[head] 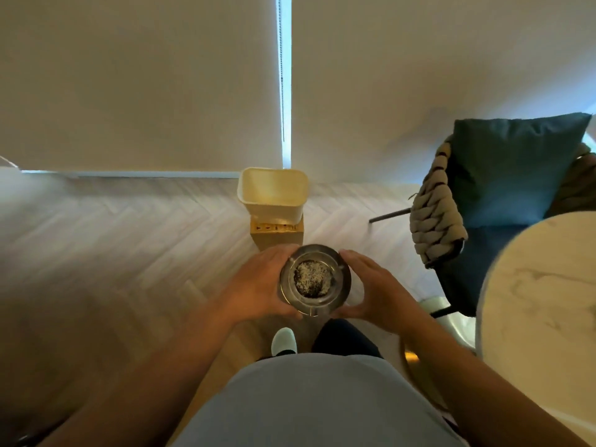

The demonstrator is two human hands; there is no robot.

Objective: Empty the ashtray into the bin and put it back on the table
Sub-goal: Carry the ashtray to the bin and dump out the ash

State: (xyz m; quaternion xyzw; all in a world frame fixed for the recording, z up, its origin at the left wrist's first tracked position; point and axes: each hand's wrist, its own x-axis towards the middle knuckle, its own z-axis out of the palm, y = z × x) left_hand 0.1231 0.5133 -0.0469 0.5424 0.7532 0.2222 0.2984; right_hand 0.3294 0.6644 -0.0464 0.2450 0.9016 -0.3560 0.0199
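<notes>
Above bare herringbone floor (135, 240), left hand (258, 285) & right hand (377, 288) clasp ash-filled ashtray (314, 280) w/ bin (272, 195) just ahead, unobstructed; chair (503, 201), table (541, 304) at right.

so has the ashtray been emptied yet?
No, the ashtray, held level between the left hand and right hand, has ash in its bowl, and the bin stands ahead on the floor.

I see a cream bin (273, 194), silvery ashtray (315, 280) with speckled grey ash, teal cushion (512, 169), white-marbled counter (545, 304), pale herringbone floor (129, 233).
</notes>
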